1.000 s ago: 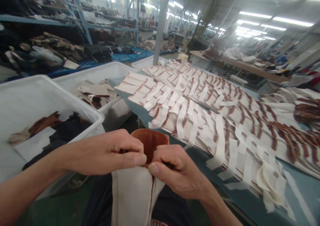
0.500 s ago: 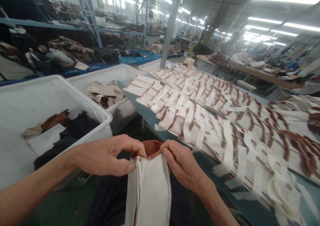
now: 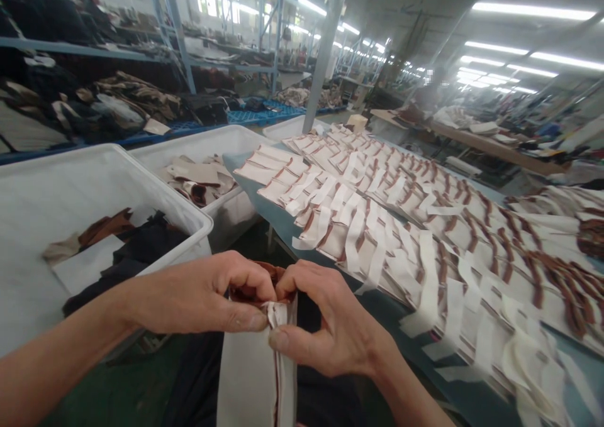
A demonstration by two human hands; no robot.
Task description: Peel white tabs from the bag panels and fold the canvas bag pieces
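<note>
My left hand point(image 3: 202, 298) and my right hand point(image 3: 325, 320) pinch the top edge of a cream fabric piece with brown leather trim point(image 3: 257, 370) that hangs down in front of my lap. Thumbs and forefingers of both hands are closed on its folded upper end, close together. The brown trim point(image 3: 255, 288) shows crumpled between the fingers. The piece's lower end runs out of the frame.
A long blue-grey table point(image 3: 283, 219) at the right carries rows of several similar cream and brown pieces point(image 3: 377, 226). Two white plastic bins point(image 3: 141, 169) with fabric scraps stand at the left. Racks with dark material fill the back left.
My hands have come closer together on the piece's top. The open brown end seen earlier is now folded and bunched between my fingers.
</note>
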